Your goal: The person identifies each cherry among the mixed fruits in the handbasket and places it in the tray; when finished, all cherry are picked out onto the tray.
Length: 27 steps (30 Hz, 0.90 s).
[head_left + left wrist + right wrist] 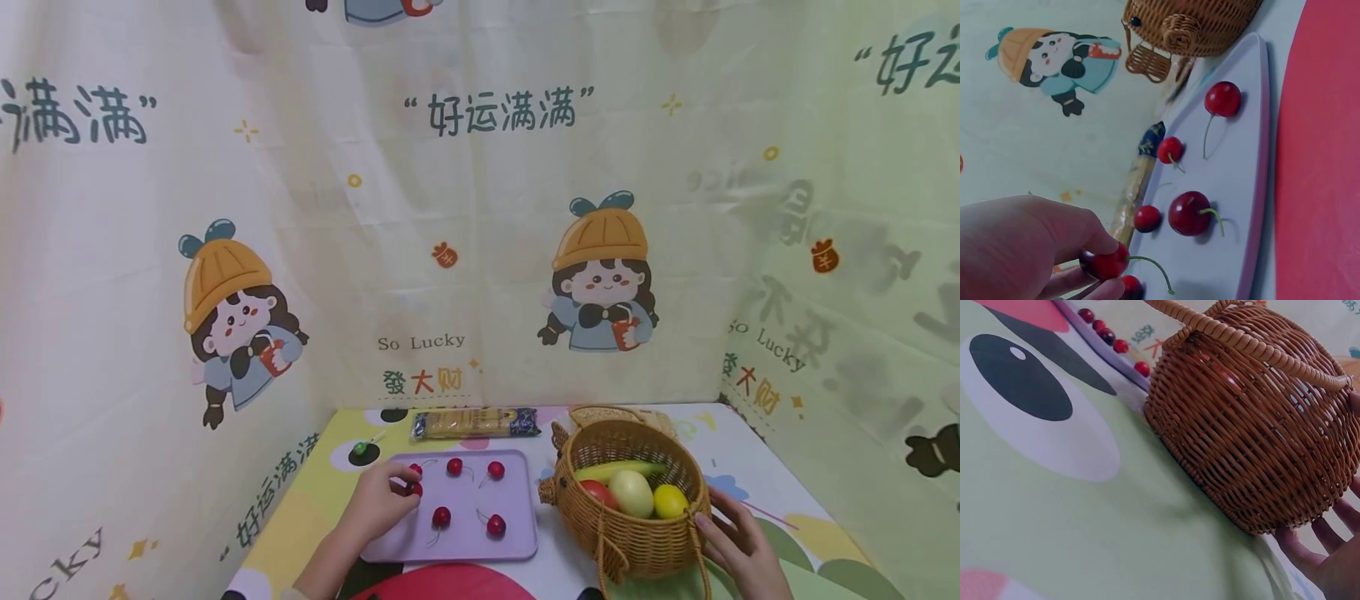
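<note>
My left hand (378, 498) pinches a dark red cherry (1105, 262) between thumb and fingers over the left side of a lilac tray (468, 546). The cherry's green stem sticks out from the fingertips. Several more cherries with stems lie spread on the tray, among them one near the front right corner (496, 526) and one close behind the held cherry (1132, 287). To the right of the tray stands a brown wicker basket (645, 546) with an animal snout. My right hand (742, 542) rests its extended fingers and thumb against the basket's right side.
Inside the basket are a pale round fruit (631, 493), a yellow lemon (671, 502), a red fruit (597, 493) and a long yellow-green one (618, 471). Behind the tray lies a pasta packet (476, 422). A small green item (361, 448) is at the back left. Printed cloth walls surround the table.
</note>
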Each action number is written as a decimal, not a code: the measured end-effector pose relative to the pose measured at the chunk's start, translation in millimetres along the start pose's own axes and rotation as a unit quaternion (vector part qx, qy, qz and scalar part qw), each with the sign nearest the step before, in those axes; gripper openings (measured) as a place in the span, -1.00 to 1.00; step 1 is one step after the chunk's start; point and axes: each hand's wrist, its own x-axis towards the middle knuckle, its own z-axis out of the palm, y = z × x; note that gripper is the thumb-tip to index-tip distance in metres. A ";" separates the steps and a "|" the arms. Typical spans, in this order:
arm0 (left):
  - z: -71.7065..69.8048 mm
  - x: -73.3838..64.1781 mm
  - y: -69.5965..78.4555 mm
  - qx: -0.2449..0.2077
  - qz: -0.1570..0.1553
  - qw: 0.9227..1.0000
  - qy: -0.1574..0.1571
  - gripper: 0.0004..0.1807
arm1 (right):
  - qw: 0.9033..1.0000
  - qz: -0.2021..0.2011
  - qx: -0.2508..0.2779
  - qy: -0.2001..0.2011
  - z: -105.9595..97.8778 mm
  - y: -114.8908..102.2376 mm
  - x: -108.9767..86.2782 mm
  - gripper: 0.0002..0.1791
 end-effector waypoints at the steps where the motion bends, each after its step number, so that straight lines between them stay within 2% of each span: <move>1: 0.6 0.5 -3.7 0.005 -0.001 1.000 -0.004 -0.73 | 1.000 0.000 -0.001 -0.001 0.1 0.0 0.1 -0.05; 6: 3.1 2.6 -18.3 0.022 0.000 1.000 -0.023 -0.75 | 1.000 -0.006 0.001 -0.006 -0.3 1.2 1.0 -0.05; 10: 3.6 2.4 -26.1 0.027 -0.011 0.999 -0.041 -0.77 | 1.000 -0.004 -0.002 -0.001 -1.2 2.0 1.7 -0.07; 16: 7.5 1.8 -36.3 0.024 -0.019 0.998 -0.049 -0.79 | 1.000 0.002 0.000 -0.003 -1.5 0.7 2.3 -0.04; 23: 11.8 2.3 -40.5 0.021 -0.018 0.998 -0.051 -0.81 | 1.000 0.008 -0.004 0.001 -0.6 0.0 1.9 -0.03; 27: 11.3 1.8 -36.7 0.035 -0.040 0.997 -0.047 -0.75 | 1.000 0.003 -0.004 0.000 -1.0 0.4 2.2 -0.03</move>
